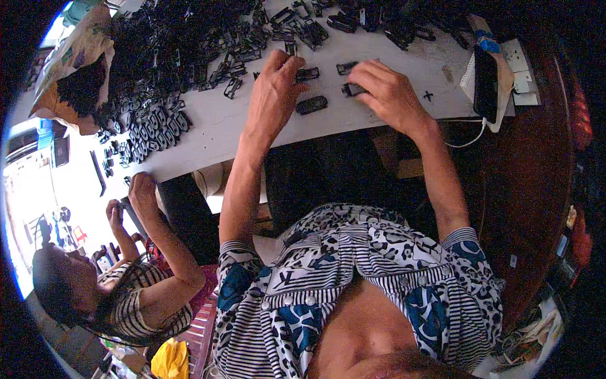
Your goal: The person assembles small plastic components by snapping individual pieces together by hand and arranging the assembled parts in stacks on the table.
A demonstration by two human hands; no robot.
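Note:
My left hand (273, 85) reaches over the white table with its fingers closed at a small black plastic frame (290, 48). Another black frame (308, 74) lies beside that hand's thumb side. My right hand (386, 91) pinches a small black plastic piece (353, 90) between thumb and fingers, low over the tabletop. Just behind its fingertips rests one more black part (346, 67). Between my hands, nearer to me, a dark oblong casing (312, 105) lies flat. What exactly the curled fingers cover is partly hidden.
A big heap of black plastic parts (183, 47) covers the table's far left, with rows of black pieces (158, 129) before it. On the right stand a phone (485, 82), a white cable (470, 144) and a power strip (519, 66). At left, a co-worker's hand (142, 192) works at the edge.

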